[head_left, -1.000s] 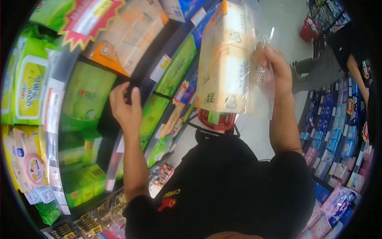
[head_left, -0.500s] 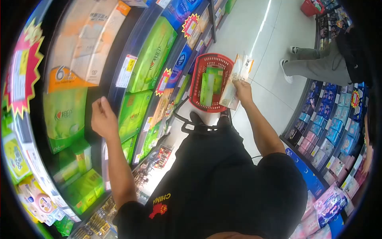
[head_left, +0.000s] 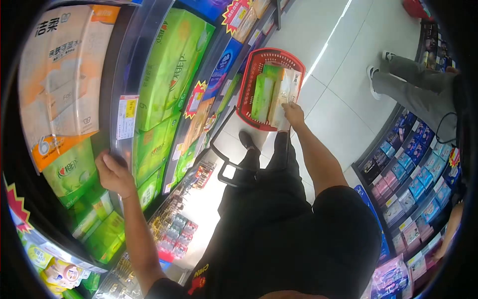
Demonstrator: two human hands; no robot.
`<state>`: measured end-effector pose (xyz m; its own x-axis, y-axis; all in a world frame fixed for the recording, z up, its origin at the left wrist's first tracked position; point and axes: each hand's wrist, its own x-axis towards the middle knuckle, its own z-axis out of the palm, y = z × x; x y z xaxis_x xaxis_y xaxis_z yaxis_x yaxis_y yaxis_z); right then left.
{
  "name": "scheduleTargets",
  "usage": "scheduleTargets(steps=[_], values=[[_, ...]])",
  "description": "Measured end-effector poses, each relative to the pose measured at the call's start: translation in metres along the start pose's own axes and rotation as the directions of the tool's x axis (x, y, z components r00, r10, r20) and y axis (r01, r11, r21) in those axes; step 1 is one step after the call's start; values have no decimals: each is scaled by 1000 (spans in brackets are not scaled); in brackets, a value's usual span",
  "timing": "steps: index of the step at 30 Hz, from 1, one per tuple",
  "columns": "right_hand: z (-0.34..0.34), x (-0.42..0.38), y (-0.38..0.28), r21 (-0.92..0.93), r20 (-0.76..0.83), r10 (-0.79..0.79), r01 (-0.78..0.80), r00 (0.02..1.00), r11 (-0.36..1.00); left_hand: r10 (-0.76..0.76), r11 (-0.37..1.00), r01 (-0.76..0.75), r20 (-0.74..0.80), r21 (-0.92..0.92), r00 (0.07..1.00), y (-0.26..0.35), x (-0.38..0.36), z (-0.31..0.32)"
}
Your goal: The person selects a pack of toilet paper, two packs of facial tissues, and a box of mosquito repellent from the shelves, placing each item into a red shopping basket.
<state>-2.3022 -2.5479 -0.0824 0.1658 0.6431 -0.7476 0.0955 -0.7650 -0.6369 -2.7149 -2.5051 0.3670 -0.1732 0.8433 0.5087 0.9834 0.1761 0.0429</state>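
Observation:
My right hand (head_left: 294,115) grips the near end of a cream and white tissue pack (head_left: 286,92), which is now inside the red shopping basket (head_left: 250,70). Beside it in the basket lie green tissue packs (head_left: 262,97). My left hand (head_left: 115,174) is by the shelf edge, its fingers curled in and no item showing in them. Close to that hand, a large orange and white tissue pack (head_left: 67,79) overhangs green tissue packs (head_left: 74,172) on the shelf. The basket's black handle (head_left: 225,164) reaches back toward my legs.
More green tissue packs (head_left: 172,70) fill the shelves on my left, with a price tag (head_left: 128,117) on the edge. Across the tiled aisle (head_left: 338,109), a person in grey trousers (head_left: 423,94) stands by shelves of blue and pink packs (head_left: 416,187). Another red basket (head_left: 416,9) is far right.
My right hand has brought the cream tissue pack from the basket's right side down into it. My left hand has moved lower and left, and the view has shifted.

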Motion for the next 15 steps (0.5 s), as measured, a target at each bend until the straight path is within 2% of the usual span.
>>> scheduleTargets(steps=[2, 5, 7, 9, 10, 12, 14, 15], values=[[7, 6, 10, 6, 48, 70, -70, 996, 998, -42, 999, 42, 31, -10, 999, -1, 0, -1], [19, 17, 28, -77, 62, 163, -159, 985, 984, -36, 999, 36, 22, 5, 999, -1, 0, 0], [36, 58, 86, -282, 234, -170, 234, 957, 930, -55, 998, 56, 22, -27, 998, -3, -1, 1], [43, 59, 97, -362, 393, -308, 453, 867, 815, -57, 998, 57, 25, -18, 998, -5, -1, 1], [49, 48, 85, -375, 442, -304, 482, 844, 792, -50, 999, 49, 25, 6, 998, -6, -1, 0], [53, 30, 71, -480, 545, -349, 625, 762, 616, -36, 999, 36, 16, 23, 999, -6, -2, 1], [72, 36, 106, -590, 665, -401, 772, 630, 235, -21, 1000, 21, -7, 9, 1000, -4, -1, 2], [74, 24, 104, -598, 661, -299, 724, 688, 344, -28, 1000, 28, 4, 12, 1000, -2, -1, 1]])
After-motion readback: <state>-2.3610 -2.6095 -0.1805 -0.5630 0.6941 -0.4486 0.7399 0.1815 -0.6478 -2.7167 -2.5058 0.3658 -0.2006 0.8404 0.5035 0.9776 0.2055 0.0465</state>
